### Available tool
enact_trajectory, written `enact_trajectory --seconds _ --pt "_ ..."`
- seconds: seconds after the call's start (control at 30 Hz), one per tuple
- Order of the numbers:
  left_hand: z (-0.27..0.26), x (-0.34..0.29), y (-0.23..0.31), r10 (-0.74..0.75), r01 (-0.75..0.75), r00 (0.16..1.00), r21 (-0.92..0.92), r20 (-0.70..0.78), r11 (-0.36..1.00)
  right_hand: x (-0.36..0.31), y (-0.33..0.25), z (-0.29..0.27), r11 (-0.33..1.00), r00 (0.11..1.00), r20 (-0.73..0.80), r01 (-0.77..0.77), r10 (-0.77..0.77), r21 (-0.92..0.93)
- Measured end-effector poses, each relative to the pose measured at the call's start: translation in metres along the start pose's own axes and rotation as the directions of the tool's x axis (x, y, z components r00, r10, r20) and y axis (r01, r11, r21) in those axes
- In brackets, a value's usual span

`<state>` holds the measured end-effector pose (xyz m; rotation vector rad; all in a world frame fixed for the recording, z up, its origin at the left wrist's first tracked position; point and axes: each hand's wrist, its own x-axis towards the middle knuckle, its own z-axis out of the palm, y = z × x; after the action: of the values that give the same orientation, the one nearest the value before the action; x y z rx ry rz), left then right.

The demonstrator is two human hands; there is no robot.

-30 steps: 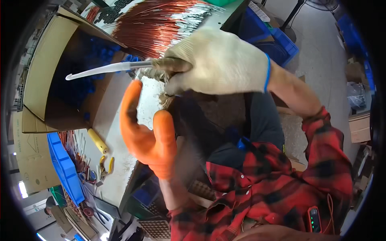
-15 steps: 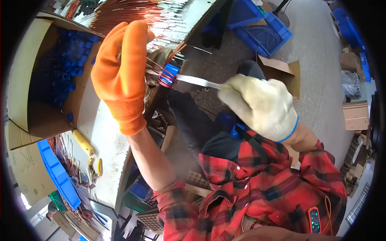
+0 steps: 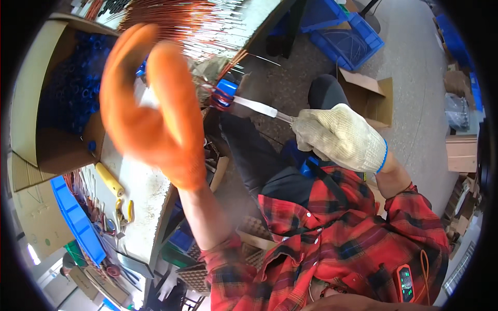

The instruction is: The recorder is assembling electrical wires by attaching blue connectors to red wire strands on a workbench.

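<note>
My left hand (image 3: 155, 109), in an orange glove and blurred by motion, is raised over the bench edge. Its thumb and fingers are curved but apart, with no grip on anything visible. Just right of it is a small blue core (image 3: 225, 89) with red wire (image 3: 220, 101) wound around it. Next to the core is a white piece (image 3: 254, 105) that continues into a thin greyish shaft. My right hand (image 3: 340, 136), in a pale knitted glove, is closed around the end of that shaft; its handle, if any, is hidden in the fist.
At the left stands an open carton (image 3: 31, 103) holding many blue cores. Copper-coloured wires (image 3: 171, 23) lie in a bundle on the bench. A yellow handle (image 3: 109, 179), pliers (image 3: 129, 211) and a blue tray (image 3: 78, 223) lie nearer. Blue bins (image 3: 358, 41) and a carton (image 3: 381, 98) are on the floor.
My left hand has drawn back from the wound core, its fingers spreading apart. My right hand still grips the shaft and has shifted slightly right and down.
</note>
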<state>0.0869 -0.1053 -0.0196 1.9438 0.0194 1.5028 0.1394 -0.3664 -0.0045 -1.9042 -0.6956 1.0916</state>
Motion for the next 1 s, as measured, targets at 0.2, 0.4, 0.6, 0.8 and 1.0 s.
enact_trajectory --seconds 0.2,0.4,0.6,0.8,1.0 --pt "0.027 -0.080 0.088 0.332 -0.295 0.824 -0.152 0.459 0.943 0.009 0.007 0.011 0.975 0.943 0.272 0.153 -0.194 0.164" --pt "0.028 -0.071 0.085 0.230 -0.234 0.837 -0.056 0.497 0.971 -0.008 0.046 0.014 0.961 0.946 0.321 -0.053 -0.038 0.270" --pt "0.038 -0.134 0.129 0.132 -0.105 0.790 -0.080 0.599 0.991 -0.055 0.088 0.001 0.923 0.950 0.245 -0.260 0.192 0.282" --pt "-0.048 -0.060 0.051 0.142 -0.183 0.967 0.187 0.212 0.965 -0.032 0.067 0.005 0.998 0.996 -0.069 0.050 -0.048 0.037" --pt "-0.032 0.003 0.016 -0.519 0.556 0.817 -0.105 0.251 0.824 0.004 0.009 0.029 0.816 0.799 -0.340 0.295 -0.497 -0.497"
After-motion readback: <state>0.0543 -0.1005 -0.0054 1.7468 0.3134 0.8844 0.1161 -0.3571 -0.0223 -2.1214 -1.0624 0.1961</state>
